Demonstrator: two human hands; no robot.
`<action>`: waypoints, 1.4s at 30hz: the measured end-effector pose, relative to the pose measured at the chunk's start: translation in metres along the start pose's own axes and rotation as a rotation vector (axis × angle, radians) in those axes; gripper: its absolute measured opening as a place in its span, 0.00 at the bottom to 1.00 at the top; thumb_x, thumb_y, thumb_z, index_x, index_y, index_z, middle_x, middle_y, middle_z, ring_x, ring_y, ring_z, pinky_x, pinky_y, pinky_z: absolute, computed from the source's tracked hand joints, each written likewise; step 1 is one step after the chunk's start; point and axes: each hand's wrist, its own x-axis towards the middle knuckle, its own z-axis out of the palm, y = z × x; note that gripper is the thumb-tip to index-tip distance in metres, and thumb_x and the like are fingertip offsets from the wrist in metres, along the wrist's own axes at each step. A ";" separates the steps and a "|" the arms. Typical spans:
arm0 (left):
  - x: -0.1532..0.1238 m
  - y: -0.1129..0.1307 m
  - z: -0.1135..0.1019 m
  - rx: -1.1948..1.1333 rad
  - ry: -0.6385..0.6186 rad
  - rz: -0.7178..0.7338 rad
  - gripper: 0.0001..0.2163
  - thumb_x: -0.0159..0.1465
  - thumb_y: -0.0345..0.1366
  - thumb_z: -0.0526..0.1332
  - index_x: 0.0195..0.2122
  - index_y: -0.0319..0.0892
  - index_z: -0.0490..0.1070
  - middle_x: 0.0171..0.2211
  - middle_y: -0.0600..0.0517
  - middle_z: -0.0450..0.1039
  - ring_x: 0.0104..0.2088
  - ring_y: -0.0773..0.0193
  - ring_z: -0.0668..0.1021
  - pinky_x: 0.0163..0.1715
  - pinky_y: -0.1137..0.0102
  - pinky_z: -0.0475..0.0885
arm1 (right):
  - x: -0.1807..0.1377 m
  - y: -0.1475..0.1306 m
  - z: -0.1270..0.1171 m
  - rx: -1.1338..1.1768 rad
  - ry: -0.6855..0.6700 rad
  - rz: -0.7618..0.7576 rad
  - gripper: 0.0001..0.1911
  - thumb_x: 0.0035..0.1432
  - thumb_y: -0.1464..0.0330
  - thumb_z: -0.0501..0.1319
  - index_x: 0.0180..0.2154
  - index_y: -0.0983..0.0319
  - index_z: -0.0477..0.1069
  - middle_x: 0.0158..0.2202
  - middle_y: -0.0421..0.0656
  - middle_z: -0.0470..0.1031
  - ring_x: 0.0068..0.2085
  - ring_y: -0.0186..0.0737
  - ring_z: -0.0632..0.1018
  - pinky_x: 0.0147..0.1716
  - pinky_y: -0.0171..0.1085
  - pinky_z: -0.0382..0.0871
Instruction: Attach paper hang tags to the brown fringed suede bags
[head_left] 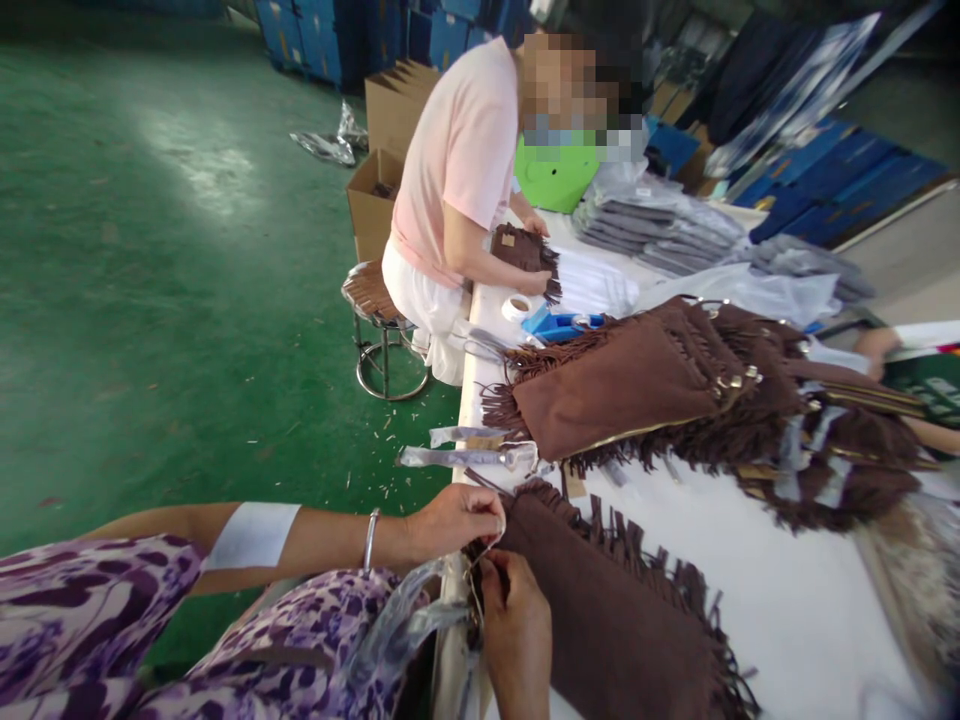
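Note:
A brown fringed bag (600, 600) lies flat at the table's near edge, its end by my hands. My left hand (454, 522), with a bangle at the wrist, is closed in a pinch on a thin pale string (489, 546). Just below it, my right hand (517, 620) is closed with thumb and fingers together where the string meets the bag's end; the exact grip is partly hidden. Clear plastic-wrapped straps (397, 615) hang from that end over my lap.
More brown fringed bags (622, 385) are piled ahead, beside plastic-wrapped straps (465, 456). A person in a pink shirt (465, 150) handles a brown fringed piece (521, 250) near a tape roll (517, 307) and blue tool (562, 325). At right, another person's hand (876, 350) shows.

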 end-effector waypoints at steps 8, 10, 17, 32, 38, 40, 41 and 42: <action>-0.011 -0.011 -0.006 0.032 -0.018 -0.057 0.13 0.58 0.39 0.62 0.42 0.37 0.70 0.30 0.52 0.73 0.26 0.68 0.74 0.24 0.76 0.65 | -0.004 0.010 -0.003 0.138 0.066 0.047 0.18 0.59 0.54 0.54 0.37 0.59 0.74 0.37 0.44 0.79 0.37 0.42 0.78 0.37 0.36 0.68; -0.015 -0.018 -0.007 0.095 -0.082 -0.049 0.15 0.53 0.37 0.66 0.40 0.37 0.72 0.30 0.53 0.73 0.26 0.69 0.73 0.24 0.77 0.64 | -0.005 0.010 -0.005 0.162 0.065 0.061 0.18 0.58 0.54 0.55 0.37 0.59 0.75 0.36 0.44 0.79 0.34 0.42 0.78 0.33 0.35 0.69; -0.009 -0.033 -0.004 0.104 -0.175 -0.143 0.08 0.52 0.37 0.66 0.29 0.37 0.74 0.20 0.56 0.69 0.21 0.70 0.70 0.20 0.77 0.62 | -0.008 0.008 -0.006 0.131 0.077 0.077 0.19 0.58 0.53 0.54 0.37 0.59 0.75 0.30 0.42 0.78 0.31 0.41 0.76 0.29 0.35 0.67; -0.009 -0.019 -0.023 -0.323 -0.426 -0.382 0.13 0.53 0.40 0.68 0.35 0.36 0.78 0.22 0.52 0.73 0.17 0.73 0.68 0.17 0.78 0.60 | -0.046 0.013 0.010 -0.175 0.264 -0.228 0.13 0.65 0.63 0.49 0.46 0.60 0.68 0.44 0.46 0.73 0.45 0.41 0.75 0.42 0.38 0.68; -0.008 -0.020 -0.027 -0.400 -0.403 -0.414 0.11 0.53 0.37 0.68 0.34 0.35 0.78 0.22 0.51 0.72 0.18 0.72 0.69 0.16 0.78 0.58 | -0.074 0.031 0.035 -0.535 0.323 -0.500 0.25 0.62 0.69 0.51 0.61 0.60 0.60 0.60 0.52 0.64 0.54 0.51 0.71 0.48 0.48 0.69; -0.009 -0.018 -0.028 -0.423 -0.425 -0.425 0.11 0.53 0.35 0.66 0.35 0.35 0.78 0.22 0.51 0.73 0.18 0.72 0.69 0.15 0.78 0.57 | -0.070 0.031 0.041 -0.611 0.329 -0.515 0.25 0.64 0.70 0.48 0.62 0.59 0.60 0.58 0.52 0.68 0.52 0.52 0.72 0.45 0.49 0.69; -0.010 -0.016 -0.029 -0.431 -0.448 -0.432 0.11 0.53 0.34 0.65 0.36 0.35 0.79 0.22 0.51 0.73 0.17 0.72 0.70 0.15 0.79 0.57 | -0.067 0.031 0.042 -0.621 0.339 -0.526 0.24 0.65 0.71 0.46 0.61 0.58 0.62 0.56 0.52 0.70 0.52 0.51 0.73 0.45 0.49 0.69; -0.010 -0.015 -0.031 -0.434 -0.474 -0.440 0.11 0.53 0.33 0.65 0.37 0.35 0.79 0.22 0.51 0.73 0.17 0.72 0.70 0.15 0.79 0.58 | -0.064 0.031 0.042 -0.608 0.358 -0.538 0.23 0.66 0.71 0.45 0.59 0.58 0.65 0.53 0.51 0.72 0.51 0.50 0.74 0.44 0.47 0.70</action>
